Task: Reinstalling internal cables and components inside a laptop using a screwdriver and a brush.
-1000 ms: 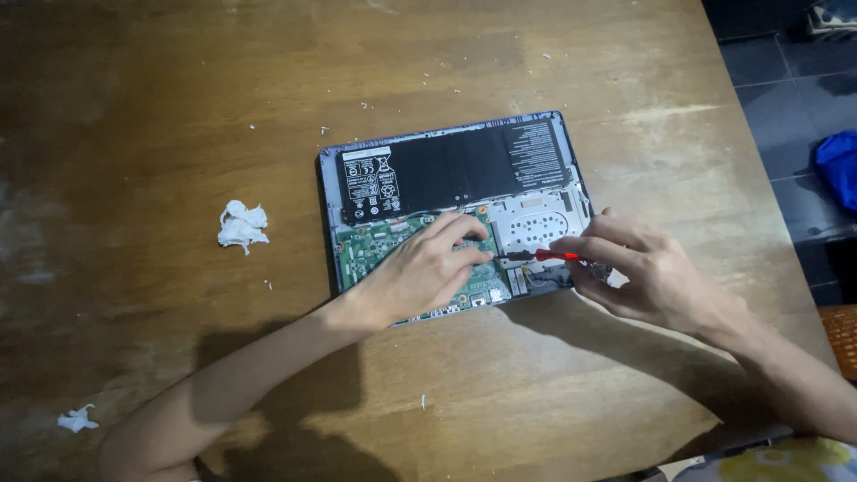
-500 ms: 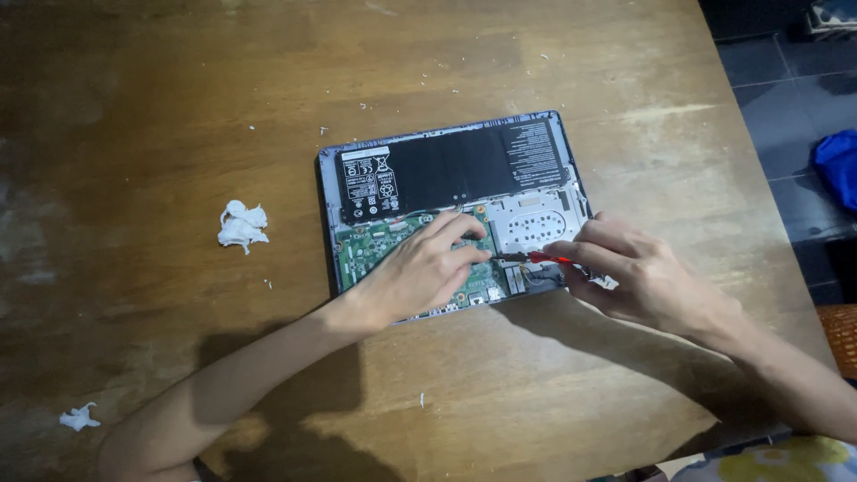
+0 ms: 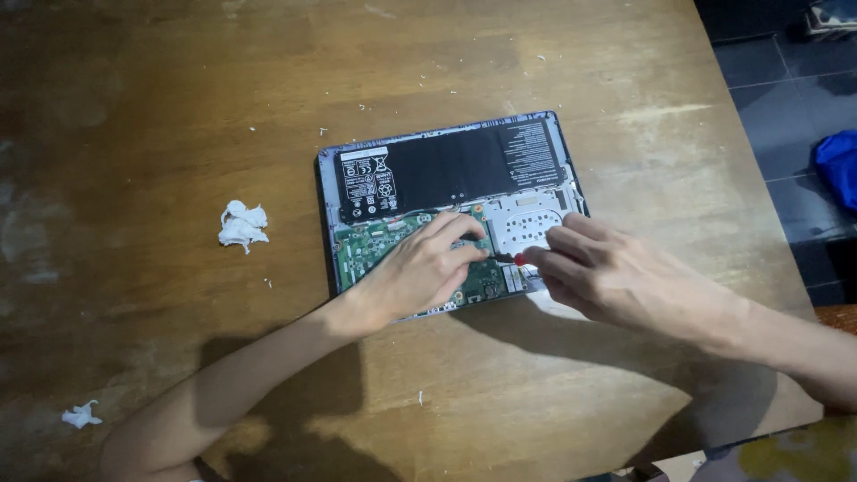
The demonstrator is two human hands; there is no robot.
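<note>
An opened laptop (image 3: 446,170) lies bottom-up on the wooden table (image 3: 428,62), its black battery at the far side and the green circuit board (image 3: 366,250) nearer me. My left hand (image 3: 420,272) rests flat on the board, fingers pressing near its middle. My right hand (image 3: 607,277) grips a small red-handled screwdriver (image 3: 515,259), whose dark tip points left toward my left fingertips on the board.
A crumpled white tissue (image 3: 241,225) lies left of the laptop, and a smaller scrap (image 3: 80,415) sits near the table's front left. The table's right edge drops to a dark tiled floor with a blue object (image 3: 839,165).
My right hand has slid left over the laptop, covering more of the screwdriver's red handle. My left hand has stayed on the board.
</note>
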